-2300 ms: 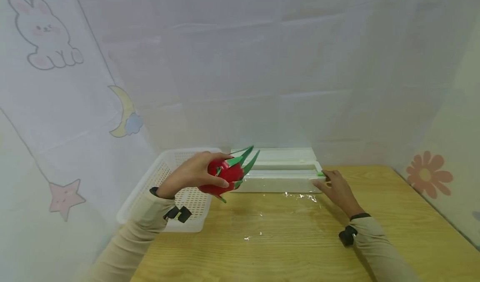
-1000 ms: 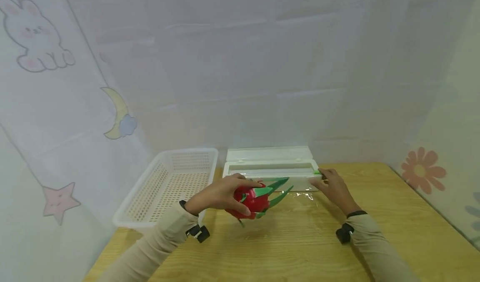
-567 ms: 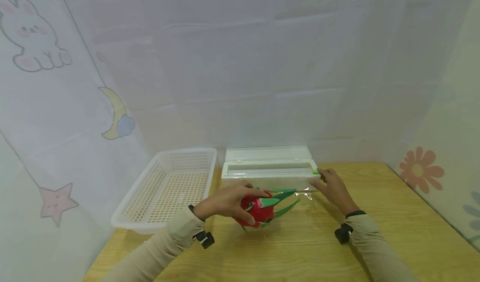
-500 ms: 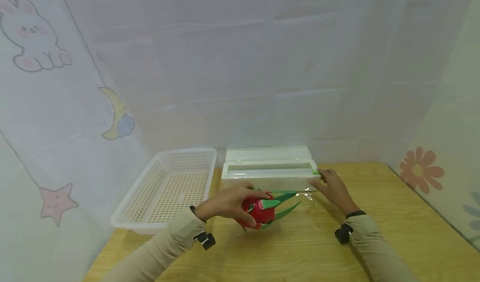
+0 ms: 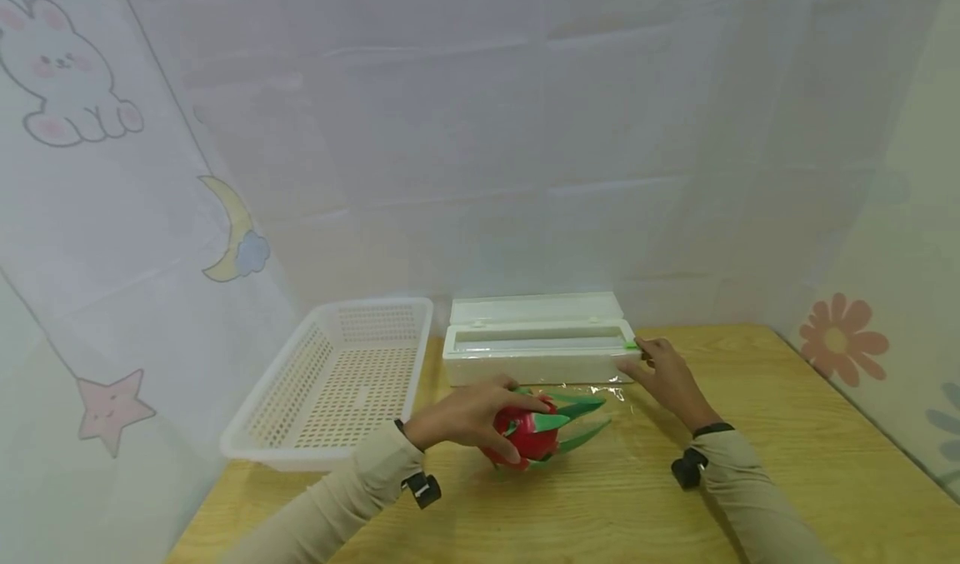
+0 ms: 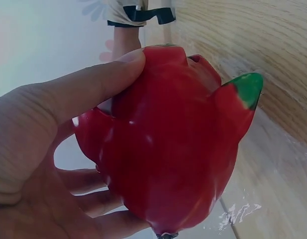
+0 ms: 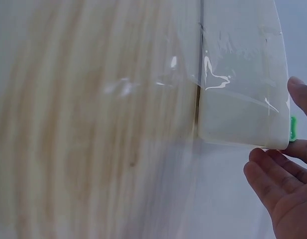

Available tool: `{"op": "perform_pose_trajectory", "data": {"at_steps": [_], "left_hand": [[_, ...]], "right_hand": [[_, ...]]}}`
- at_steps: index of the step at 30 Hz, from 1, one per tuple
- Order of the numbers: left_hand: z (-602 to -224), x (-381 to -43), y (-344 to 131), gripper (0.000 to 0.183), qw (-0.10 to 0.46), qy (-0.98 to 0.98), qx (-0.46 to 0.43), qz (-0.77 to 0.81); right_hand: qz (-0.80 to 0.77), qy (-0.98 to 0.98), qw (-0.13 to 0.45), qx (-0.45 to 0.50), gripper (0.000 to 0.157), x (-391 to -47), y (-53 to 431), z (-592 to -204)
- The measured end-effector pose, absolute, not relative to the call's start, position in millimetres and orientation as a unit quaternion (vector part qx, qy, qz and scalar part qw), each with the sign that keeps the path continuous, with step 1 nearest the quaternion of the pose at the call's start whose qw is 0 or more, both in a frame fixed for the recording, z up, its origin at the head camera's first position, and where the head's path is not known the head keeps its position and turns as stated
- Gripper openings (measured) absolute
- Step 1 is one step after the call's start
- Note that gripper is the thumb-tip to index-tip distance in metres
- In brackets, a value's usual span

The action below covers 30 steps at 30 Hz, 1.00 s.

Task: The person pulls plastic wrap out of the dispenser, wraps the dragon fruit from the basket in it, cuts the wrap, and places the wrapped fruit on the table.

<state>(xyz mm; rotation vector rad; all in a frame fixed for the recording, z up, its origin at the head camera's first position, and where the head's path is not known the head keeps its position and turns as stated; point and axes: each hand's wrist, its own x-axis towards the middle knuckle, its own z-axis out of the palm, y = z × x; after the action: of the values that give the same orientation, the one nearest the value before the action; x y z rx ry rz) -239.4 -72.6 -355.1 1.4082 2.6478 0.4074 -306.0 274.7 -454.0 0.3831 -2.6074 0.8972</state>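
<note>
My left hand (image 5: 474, 418) grips a red dragon fruit (image 5: 534, 439) with green leaf tips, thumb on one side and fingers round the other. It is low over the table, its long leaves pointing right. In the left wrist view the dragon fruit (image 6: 163, 139) fills the middle, glossy and smooth. At the back stands a white cling film dispenser (image 5: 540, 370), lid raised. My right hand (image 5: 669, 381) holds its right end, fingertips beside the green slider (image 5: 630, 345). Clear cling film (image 7: 123, 87) runs from the dispenser over the table, under the dragon fruit.
A white perforated plastic basket (image 5: 242, 439) stands left of the dispenser, near my left forearm. The wooden table (image 5: 750, 464) meets a pale wall covering (image 5: 495, 131) at the back. Cartoon prints mark the side walls.
My left hand has carried the dragon fruit from over the basket's right edge rightward and down, to low over the film in front of the dispenser. My right hand stays at the dispenser's end.
</note>
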Motion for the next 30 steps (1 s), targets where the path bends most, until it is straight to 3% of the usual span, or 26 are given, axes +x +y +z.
{"op": "perform_pose_trajectory", "data": {"at_steps": [30], "left_hand": [[-379.5,-254.2,-54.5,0.073,0.041,0.874,0.472,0.109]], "right_hand": [[0.328,-0.918,0.175,0.141,0.069,-305.4,273.9,-456.4]]}}
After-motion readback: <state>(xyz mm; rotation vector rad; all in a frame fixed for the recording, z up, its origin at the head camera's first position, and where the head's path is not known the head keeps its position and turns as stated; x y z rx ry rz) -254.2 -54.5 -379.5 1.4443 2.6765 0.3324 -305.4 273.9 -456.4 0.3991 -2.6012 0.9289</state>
